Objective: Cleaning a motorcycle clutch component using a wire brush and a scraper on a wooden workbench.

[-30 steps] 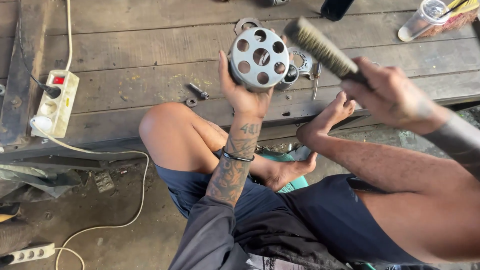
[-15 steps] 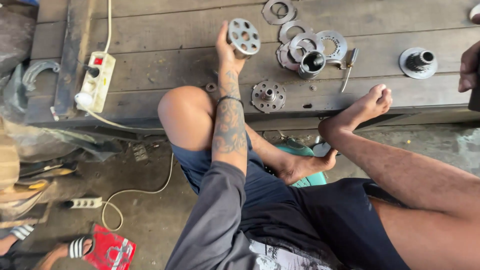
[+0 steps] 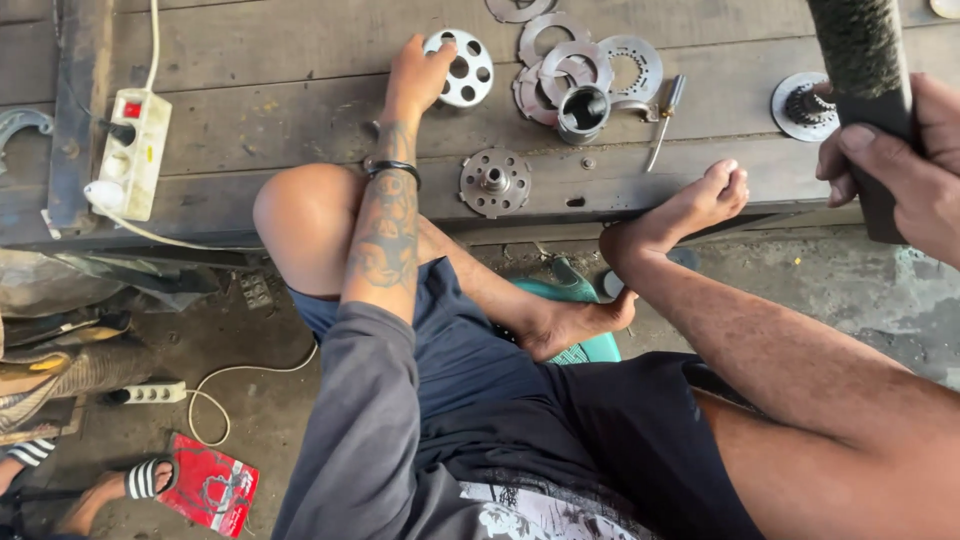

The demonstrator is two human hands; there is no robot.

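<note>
On the counter (image 3: 250,120) your left hand (image 3: 415,75) gripped the holed metal disc (image 3: 462,68), your right hand (image 3: 900,165) clenched a dark brush handle (image 3: 862,70), other parts lying loose, unassembled.

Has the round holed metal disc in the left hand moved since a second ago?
Yes. The holed disc, then lifted over the bench, now lies flat on the wooden bench under the left hand.

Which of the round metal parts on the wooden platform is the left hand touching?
The holed disc at the left hand; the others lie untouched.
</note>
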